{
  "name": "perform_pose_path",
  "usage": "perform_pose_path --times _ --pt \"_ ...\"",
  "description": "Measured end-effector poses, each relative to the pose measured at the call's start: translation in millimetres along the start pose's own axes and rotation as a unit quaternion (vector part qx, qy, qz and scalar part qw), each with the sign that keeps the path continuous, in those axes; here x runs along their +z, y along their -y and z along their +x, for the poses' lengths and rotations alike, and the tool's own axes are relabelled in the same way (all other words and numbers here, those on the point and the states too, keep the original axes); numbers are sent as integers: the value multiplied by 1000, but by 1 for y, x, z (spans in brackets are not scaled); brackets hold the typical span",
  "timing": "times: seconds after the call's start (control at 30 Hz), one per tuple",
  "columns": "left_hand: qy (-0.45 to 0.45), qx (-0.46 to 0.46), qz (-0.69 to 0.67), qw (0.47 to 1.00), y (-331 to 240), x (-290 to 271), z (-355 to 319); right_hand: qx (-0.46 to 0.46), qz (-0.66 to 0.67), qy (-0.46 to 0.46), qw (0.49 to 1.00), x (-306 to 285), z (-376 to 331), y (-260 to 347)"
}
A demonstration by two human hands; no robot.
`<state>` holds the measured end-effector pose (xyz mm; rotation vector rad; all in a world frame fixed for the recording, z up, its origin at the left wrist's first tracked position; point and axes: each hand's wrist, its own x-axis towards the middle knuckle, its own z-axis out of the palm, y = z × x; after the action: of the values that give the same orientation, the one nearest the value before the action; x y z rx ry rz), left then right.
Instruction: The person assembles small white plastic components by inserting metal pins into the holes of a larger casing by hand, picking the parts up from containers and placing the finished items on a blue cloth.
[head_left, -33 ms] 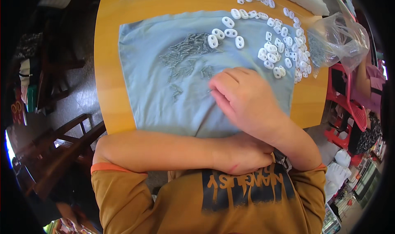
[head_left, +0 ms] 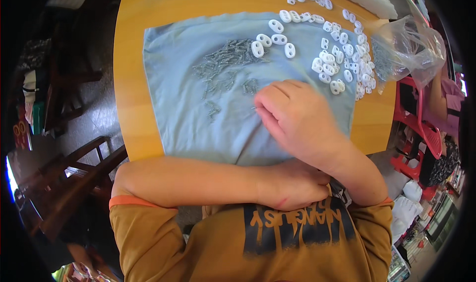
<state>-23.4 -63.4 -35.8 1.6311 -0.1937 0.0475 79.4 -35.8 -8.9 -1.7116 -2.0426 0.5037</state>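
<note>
My right hand (head_left: 296, 117) is over the blue cloth (head_left: 183, 133), thumb and fingertips pinched together. A tiny grey tip shows at the pinch, apparently the end of a small metal spring (head_left: 254, 108). Just beyond those fingertips lies a little cluster of springs (head_left: 250, 86); a larger heap of springs (head_left: 230, 56) spreads farther off to the left. My left forearm crosses in front of my body, and my left hand (head_left: 300, 185) is curled closed under my right wrist, close to my shirt. Its fingers are mostly hidden, and so is anything inside them.
White oval two-holed plastic pieces (head_left: 289, 50) lie beyond the springs, with many more (head_left: 327, 59) at the right. A clear plastic bag (head_left: 409, 49) of grey springs sits on the wooden table's (head_left: 134, 83) right side. Red plastic chairs (head_left: 424, 128) stand past it.
</note>
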Motion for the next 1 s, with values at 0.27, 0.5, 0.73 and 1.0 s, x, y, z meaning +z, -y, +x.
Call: perform_pose_path --times 0.27,0.5,0.73,1.0 --pt "-13 33 45 998 12 11 -2 25 51 -62 996 -5 2 3" --pt "38 96 100 990 8 -1 -2 76 201 -96 972 -8 0 0" --pt "15 105 107 989 8 0 -3 100 288 -74 950 -14 -4 1" --pt "29 87 95 991 7 0 -3 160 457 -82 871 -8 -7 6"
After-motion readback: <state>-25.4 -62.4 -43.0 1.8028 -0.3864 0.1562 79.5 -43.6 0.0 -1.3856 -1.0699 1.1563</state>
